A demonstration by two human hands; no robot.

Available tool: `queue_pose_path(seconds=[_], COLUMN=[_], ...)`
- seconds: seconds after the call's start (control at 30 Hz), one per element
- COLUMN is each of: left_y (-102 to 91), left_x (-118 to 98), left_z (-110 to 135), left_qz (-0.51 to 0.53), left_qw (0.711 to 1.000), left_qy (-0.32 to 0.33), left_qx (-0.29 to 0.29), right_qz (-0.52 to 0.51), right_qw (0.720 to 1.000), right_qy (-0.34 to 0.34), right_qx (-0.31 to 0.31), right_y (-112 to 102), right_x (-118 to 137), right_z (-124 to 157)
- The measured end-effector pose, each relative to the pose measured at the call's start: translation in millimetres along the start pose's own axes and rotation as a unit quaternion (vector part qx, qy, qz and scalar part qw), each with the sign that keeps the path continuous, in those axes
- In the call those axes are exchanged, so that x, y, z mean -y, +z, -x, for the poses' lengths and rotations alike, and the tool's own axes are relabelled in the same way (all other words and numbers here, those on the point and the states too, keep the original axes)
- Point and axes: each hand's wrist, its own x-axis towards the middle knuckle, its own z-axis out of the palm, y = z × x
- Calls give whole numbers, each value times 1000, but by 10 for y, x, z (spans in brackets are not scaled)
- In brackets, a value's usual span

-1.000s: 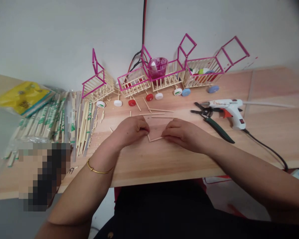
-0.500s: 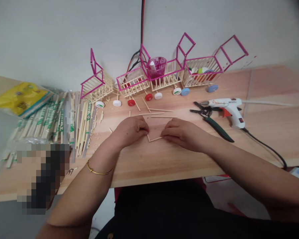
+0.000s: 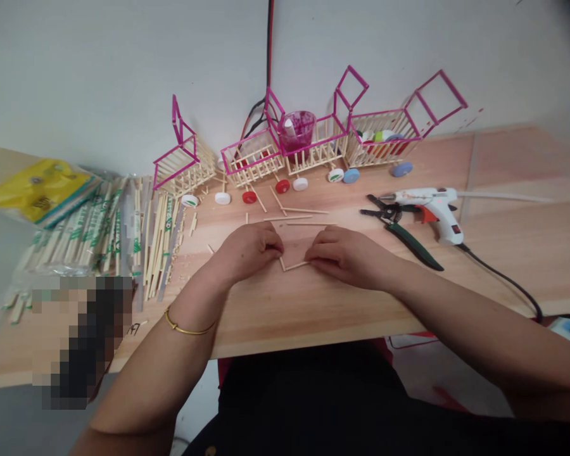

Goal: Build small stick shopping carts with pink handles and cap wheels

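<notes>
Between my hands, two short wooden sticks meet at a corner low on the wooden table. My left hand point(image 3: 255, 249) pinches the left stick point(image 3: 282, 262), whose upper part its fingers cover. The right stick point(image 3: 295, 266) runs from the corner to the fingertips of my right hand point(image 3: 342, 254), which are closed on its end. Just beyond my hands lie loose cut sticks point(image 3: 312, 223), and another pair point(image 3: 305, 211) forms a similar angle. Whether glue joins the corner between my hands, I cannot tell.
Behind stand several stick carts point(image 3: 254, 168) with purple rims and bottle-cap wheels; a purple-stained cup point(image 3: 298, 130) is among them. Wire strippers point(image 3: 411, 244) and a corded white glue gun point(image 3: 449, 218) lie right. Packaged chopsticks point(image 3: 83, 234) and a yellow bag point(image 3: 40, 187) are left.
Both hands keep the same grip on the two sticks, with hardly any movement. The whole view has shifted very slightly.
</notes>
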Motion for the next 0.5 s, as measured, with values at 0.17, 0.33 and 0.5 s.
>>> queue_pose_path(seconds=[0.17, 0.33, 0.5], left_y=[-1, -1, -1], left_x=[-9, -17, -14], left_z=[3, 4, 4], left_qz=[-1, -2, -10], left_qw=[1000, 1000, 1000], left_qy=[4, 2, 5], left_qx=[-3, -4, -5], right_qz=[0, -31, -38], right_qw=[1000, 999, 999], right_qy=[15, 17, 3], right_qx=[-4, -26, -37], right_y=[0, 47, 152], right_x=[30, 74, 105], right_z=[-23, -73, -136])
